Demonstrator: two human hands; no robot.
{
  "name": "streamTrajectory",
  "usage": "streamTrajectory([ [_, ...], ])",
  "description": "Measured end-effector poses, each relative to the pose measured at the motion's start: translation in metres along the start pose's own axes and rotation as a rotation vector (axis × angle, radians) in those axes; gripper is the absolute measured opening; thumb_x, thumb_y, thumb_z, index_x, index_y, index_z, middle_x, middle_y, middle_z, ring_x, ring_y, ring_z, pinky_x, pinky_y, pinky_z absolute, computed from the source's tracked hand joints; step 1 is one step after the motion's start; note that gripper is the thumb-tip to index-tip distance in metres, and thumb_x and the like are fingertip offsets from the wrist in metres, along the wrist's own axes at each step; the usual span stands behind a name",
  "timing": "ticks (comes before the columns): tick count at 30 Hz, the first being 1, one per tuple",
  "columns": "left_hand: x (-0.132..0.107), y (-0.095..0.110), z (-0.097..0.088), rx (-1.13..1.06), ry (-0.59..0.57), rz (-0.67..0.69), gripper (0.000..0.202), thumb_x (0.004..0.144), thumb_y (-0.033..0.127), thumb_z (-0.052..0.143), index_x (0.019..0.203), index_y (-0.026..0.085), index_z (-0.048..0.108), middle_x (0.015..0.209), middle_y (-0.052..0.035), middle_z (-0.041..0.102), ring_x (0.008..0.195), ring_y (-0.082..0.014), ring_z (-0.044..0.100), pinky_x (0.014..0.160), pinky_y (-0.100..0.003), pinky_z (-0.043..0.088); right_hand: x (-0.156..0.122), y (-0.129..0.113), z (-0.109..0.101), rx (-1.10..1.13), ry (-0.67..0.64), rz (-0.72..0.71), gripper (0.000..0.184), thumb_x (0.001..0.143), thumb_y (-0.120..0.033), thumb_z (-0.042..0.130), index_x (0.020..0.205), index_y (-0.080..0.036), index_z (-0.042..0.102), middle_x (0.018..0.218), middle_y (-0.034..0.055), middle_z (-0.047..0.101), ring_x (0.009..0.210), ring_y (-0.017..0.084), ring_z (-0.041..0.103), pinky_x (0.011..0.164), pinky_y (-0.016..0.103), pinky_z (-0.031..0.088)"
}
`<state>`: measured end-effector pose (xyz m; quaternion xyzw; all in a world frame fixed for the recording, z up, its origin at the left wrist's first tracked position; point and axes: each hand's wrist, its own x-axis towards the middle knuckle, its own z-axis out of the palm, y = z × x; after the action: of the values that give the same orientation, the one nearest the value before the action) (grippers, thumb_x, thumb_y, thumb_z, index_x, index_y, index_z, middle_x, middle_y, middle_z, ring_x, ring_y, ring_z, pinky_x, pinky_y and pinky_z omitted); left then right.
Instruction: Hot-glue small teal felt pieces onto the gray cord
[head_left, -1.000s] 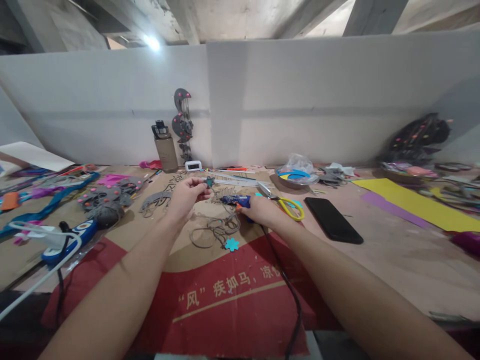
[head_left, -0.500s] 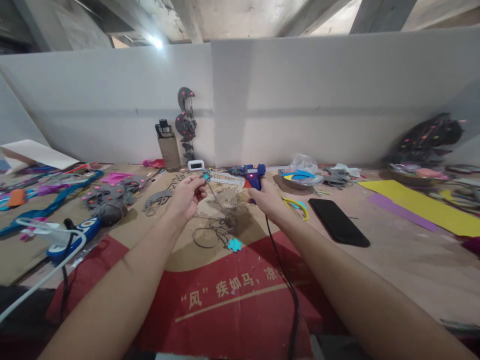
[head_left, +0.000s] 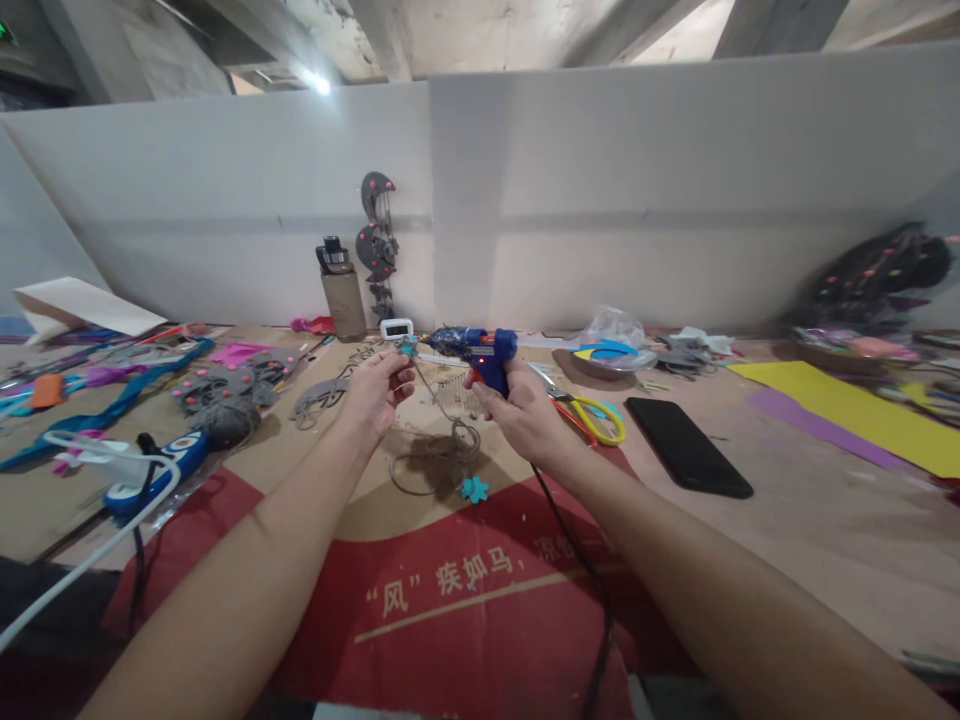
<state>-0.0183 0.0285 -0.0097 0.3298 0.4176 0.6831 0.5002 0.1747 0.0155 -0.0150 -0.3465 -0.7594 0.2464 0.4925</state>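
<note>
My left hand (head_left: 377, 392) pinches a small teal piece (head_left: 408, 347) with grey string (head_left: 431, 385) running down from it. The string loops over the cardboard (head_left: 360, 500), close to a teal flower-shaped cutout (head_left: 475, 489). Wrapped around the handle of a blue hot glue gun (head_left: 491, 352) is my right hand (head_left: 523, 408). The gun's nozzle points left and sits very near the teal piece; whether they touch, I cannot tell. Its black cord (head_left: 562, 525) trails down over the cardboard's red part.
Right of my right hand lie yellow-handled scissors (head_left: 604, 420) and a black phone (head_left: 688, 446). A bottle (head_left: 343, 300) and a small white digital clock (head_left: 397, 329) stand behind. At left are a blue power strip (head_left: 161, 470) and grey yarn (head_left: 229, 425).
My right hand has brought the glue gun leftward, its nozzle now close to the teal piece. The scissors show more fully. My left hand keeps its pinch, and the view has shifted slightly.
</note>
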Motion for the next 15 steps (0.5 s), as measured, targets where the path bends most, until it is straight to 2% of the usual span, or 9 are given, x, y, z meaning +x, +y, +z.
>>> streamTrajectory([
  [7, -0.0018, 0.0013, 0.0019, -0.004, 0.006, 0.008, 0.018, 0.056, 0.015, 0.069, 0.068, 0.014, 0.056, 0.063, 0.0027, 0.057, 0.048, -0.0055, 0.051, 0.042, -0.017, 0.039, -0.0021, -0.0044, 0.0003, -0.107, -0.053, 0.008, 0.030, 0.084, -0.031, 0.046, 0.111, -0.018, 0.050, 0.099, 0.0085, 0.060, 0.087, 0.020, 0.055, 0.083, 0.035, 0.043],
  [15, -0.0037, 0.0021, 0.0024, -0.012, -0.028, 0.016, 0.021, 0.055, 0.016, 0.072, 0.068, 0.015, 0.055, 0.059, 0.0038, 0.054, 0.048, -0.0054, 0.050, 0.043, -0.017, 0.038, -0.0018, -0.0027, 0.0009, -0.161, -0.065, 0.016, 0.036, 0.085, -0.030, 0.045, 0.119, -0.018, 0.047, 0.104, 0.0100, 0.060, 0.092, 0.022, 0.055, 0.085, 0.036, 0.042],
])
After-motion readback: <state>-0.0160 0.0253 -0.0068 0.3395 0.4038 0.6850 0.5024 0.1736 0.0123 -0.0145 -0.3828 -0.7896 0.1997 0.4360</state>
